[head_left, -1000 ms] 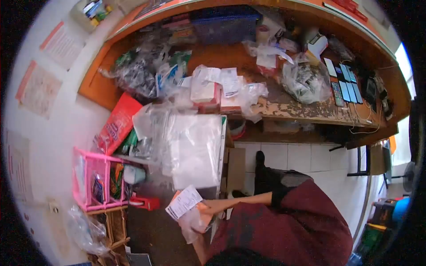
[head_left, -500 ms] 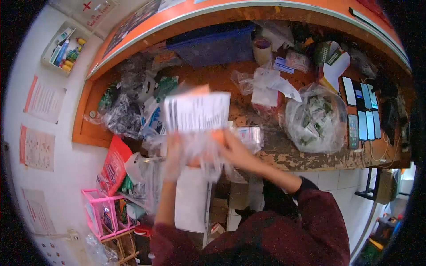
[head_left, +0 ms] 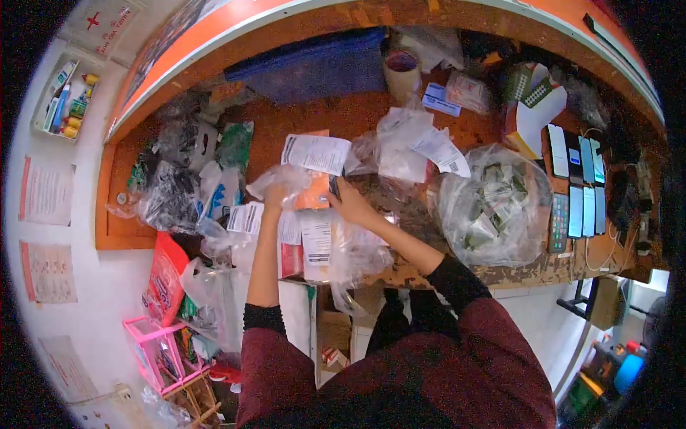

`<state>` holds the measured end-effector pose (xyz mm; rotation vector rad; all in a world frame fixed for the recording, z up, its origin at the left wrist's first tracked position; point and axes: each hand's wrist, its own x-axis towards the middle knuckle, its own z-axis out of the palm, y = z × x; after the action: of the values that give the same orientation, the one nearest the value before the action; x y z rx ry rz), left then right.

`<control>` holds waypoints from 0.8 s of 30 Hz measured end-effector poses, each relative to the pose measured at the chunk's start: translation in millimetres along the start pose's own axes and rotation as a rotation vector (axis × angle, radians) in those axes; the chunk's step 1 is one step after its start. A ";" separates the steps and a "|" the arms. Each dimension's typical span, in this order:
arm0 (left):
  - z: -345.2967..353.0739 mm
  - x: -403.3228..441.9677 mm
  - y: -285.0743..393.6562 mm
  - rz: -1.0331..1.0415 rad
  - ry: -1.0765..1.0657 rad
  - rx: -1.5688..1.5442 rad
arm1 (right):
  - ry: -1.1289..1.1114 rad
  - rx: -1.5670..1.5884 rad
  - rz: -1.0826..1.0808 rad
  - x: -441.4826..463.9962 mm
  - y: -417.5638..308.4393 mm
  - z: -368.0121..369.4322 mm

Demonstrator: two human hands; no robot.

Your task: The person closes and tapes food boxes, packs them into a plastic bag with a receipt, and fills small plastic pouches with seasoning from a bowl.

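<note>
An orange box (head_left: 313,194) with a white printed label (head_left: 315,154) across its far end lies over the near part of the bench, between my two hands. My left hand (head_left: 274,197) is closed on a crumpled clear plastic bag (head_left: 280,180) at the box's left side. At the right edge of the box, my right hand (head_left: 350,205) grips it, fingers bent; a small dark piece (head_left: 334,186) shows by the fingertips, its kind unclear. Below them lie a labelled packet (head_left: 316,243) and loose clear plastic wrap (head_left: 355,257).
Bagged goods (head_left: 171,204) crowd the bench's left end. To the right stand a large clear bag of small packets (head_left: 493,207) and several phones (head_left: 576,212) with cables. A blue bin (head_left: 314,71) and a tape roll (head_left: 401,71) are at the back. A pink rack (head_left: 157,357) stands lower left.
The labelled orange box has come down from a raised, blurred position and now lies flatter, farther from the camera. Both hands went with it. The camera view has shifted slightly.
</note>
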<state>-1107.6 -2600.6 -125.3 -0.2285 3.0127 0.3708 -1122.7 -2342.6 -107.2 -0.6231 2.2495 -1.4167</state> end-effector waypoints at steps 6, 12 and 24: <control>-89.1 -117.5 95.6 -0.123 0.206 0.017 | 0.151 0.054 -0.207 -94.1 -4.8 -16.7; 19.7 -321.4 199.0 0.258 0.247 -0.544 | -0.013 -0.102 -0.238 -287.4 31.2 -23.1; 280.2 -523.4 168.7 -0.052 -0.925 -0.696 | -0.861 -0.733 0.398 -434.6 220.1 48.7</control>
<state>-597.8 -2298.0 -296.5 -0.1236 1.8880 1.1325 -774.3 -2046.8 -282.6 -0.7441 1.9243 -0.0300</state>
